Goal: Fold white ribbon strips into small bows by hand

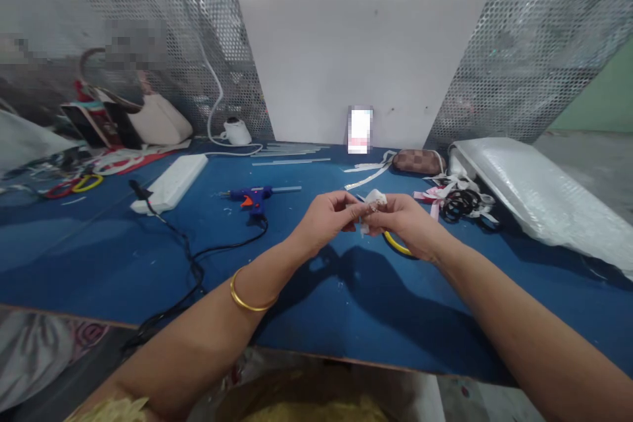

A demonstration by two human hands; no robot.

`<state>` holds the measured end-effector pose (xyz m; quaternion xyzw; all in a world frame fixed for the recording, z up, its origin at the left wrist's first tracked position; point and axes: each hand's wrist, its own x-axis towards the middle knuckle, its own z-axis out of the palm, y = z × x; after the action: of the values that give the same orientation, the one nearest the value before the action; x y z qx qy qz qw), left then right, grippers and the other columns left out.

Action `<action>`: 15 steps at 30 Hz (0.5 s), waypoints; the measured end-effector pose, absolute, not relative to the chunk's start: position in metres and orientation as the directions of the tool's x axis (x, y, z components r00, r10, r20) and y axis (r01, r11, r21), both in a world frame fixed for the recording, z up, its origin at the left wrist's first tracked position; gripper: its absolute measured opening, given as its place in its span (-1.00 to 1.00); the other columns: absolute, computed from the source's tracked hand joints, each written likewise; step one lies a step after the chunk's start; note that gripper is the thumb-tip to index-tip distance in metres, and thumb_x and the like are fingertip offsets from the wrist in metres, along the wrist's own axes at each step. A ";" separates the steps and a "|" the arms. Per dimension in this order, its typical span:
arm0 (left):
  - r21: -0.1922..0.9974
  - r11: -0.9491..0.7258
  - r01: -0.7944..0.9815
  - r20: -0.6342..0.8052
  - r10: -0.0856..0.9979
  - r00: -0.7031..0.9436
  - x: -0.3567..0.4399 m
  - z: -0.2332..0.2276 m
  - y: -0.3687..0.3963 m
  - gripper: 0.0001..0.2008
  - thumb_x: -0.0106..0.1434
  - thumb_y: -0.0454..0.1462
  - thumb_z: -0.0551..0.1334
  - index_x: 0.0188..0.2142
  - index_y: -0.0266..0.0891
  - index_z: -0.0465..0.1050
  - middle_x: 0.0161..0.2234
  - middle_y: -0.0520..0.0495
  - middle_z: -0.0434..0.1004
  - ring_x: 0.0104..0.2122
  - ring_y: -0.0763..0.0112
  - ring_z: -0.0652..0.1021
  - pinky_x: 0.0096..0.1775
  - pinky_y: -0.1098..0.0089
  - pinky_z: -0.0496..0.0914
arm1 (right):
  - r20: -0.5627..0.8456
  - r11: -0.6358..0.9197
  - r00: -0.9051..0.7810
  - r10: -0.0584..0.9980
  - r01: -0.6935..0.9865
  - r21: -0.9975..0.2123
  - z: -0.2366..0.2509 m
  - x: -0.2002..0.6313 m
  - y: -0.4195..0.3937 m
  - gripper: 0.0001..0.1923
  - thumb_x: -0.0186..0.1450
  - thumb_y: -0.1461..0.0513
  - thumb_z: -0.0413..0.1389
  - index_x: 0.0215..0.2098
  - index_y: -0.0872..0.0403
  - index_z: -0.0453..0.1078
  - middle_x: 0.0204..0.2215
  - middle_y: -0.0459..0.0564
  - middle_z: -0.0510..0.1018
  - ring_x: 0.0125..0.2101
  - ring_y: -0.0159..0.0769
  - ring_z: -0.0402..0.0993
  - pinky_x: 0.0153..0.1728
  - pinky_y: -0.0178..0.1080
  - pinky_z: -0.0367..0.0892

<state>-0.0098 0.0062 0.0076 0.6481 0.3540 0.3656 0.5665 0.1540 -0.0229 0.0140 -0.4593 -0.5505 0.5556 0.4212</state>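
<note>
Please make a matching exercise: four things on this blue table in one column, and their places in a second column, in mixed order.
Things:
1. glue gun
2. white ribbon piece
3. brown pouch
4. black hair ties

Places:
a. before the white board
b. right of the hands
c. between both hands' fingertips
d. left of the left hand

Pairs: 1-d, 2-c, 3-a, 4-b

Both forearms are bare. A thin gold bangle [246, 298] circles the left wrist, and a yellow embroidered garment edge [116, 407] shows near the elbow.
</note>
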 end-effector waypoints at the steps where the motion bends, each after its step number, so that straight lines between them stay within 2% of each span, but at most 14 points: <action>1: 0.980 -0.182 0.086 0.119 0.867 0.484 -0.010 0.008 0.006 -0.69 0.10 -0.05 0.24 -0.46 -0.29 0.40 -0.55 0.01 0.42 -0.56 0.53 0.39 -0.48 0.48 0.27 | -0.049 -0.036 -0.231 0.972 0.059 -0.998 0.014 0.152 -0.024 -0.88 0.01 0.26 0.22 -0.47 0.15 0.41 -0.57 -0.08 0.50 -0.53 -0.40 0.41 -0.44 -0.32 0.29; 3: 0.949 -0.282 0.140 0.182 0.854 0.487 -0.011 0.008 0.006 -0.68 0.14 -0.05 0.20 -0.48 -0.28 0.38 -0.59 0.03 0.37 -0.58 0.53 0.35 -0.50 0.49 0.24 | -0.055 -0.034 -0.241 0.969 0.091 -0.995 0.016 0.151 -0.026 -0.86 0.05 0.22 0.20 -0.47 0.15 0.41 -0.59 -0.08 0.49 -0.54 -0.40 0.40 -0.44 -0.31 0.29; 5: 0.955 -0.273 0.114 0.180 0.843 0.506 -0.011 0.008 0.007 -0.67 0.17 -0.05 0.16 -0.50 -0.27 0.35 -0.63 0.06 0.31 -0.59 0.54 0.33 -0.50 0.49 0.23 | -0.062 -0.037 -0.256 0.965 0.101 -0.994 0.017 0.150 -0.026 -0.82 0.10 0.16 0.16 -0.51 0.14 0.39 -0.62 -0.08 0.46 -0.56 -0.40 0.37 -0.45 -0.31 0.27; 9: 0.992 0.018 -0.124 0.060 0.803 0.593 -0.010 0.007 0.008 -0.66 0.17 -0.05 0.17 -0.54 -0.27 0.25 -0.62 0.08 0.20 -0.59 0.56 0.32 -0.49 0.50 0.25 | -0.047 -0.034 -0.278 0.959 0.051 -0.998 0.017 0.150 -0.026 -0.76 0.15 0.20 0.07 -0.64 0.10 0.27 -0.70 -0.12 0.32 -0.62 -0.42 0.27 -0.52 -0.31 0.20; 12: 0.947 0.209 -0.244 -0.010 0.778 0.628 -0.007 0.007 0.006 -0.68 0.15 -0.09 0.20 -0.54 -0.26 0.23 -0.60 0.08 0.16 -0.57 0.55 0.33 -0.49 0.50 0.27 | 0.024 0.012 -0.289 0.957 -0.042 -0.999 0.015 0.146 -0.025 -0.79 0.13 0.26 0.02 -0.66 0.09 0.22 -0.68 -0.13 0.25 -0.62 -0.41 0.22 -0.54 -0.30 0.16; 15: 0.884 0.332 -0.328 -0.057 0.774 0.631 -0.006 0.007 0.003 -0.72 0.14 -0.15 0.21 -0.57 -0.25 0.21 -0.61 0.10 0.10 -0.60 0.58 0.25 -0.50 0.51 0.27 | 0.066 0.016 -0.280 0.958 -0.174 -0.985 0.013 0.140 -0.027 -0.85 0.11 0.27 0.02 -0.61 0.08 0.21 -0.66 -0.15 0.20 -0.63 -0.42 0.15 -0.56 -0.30 0.13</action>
<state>-0.0057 0.0033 0.0068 0.4568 0.2439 0.3539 0.7789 0.1399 -0.0272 0.0134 -0.3677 -0.5325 0.5972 0.4739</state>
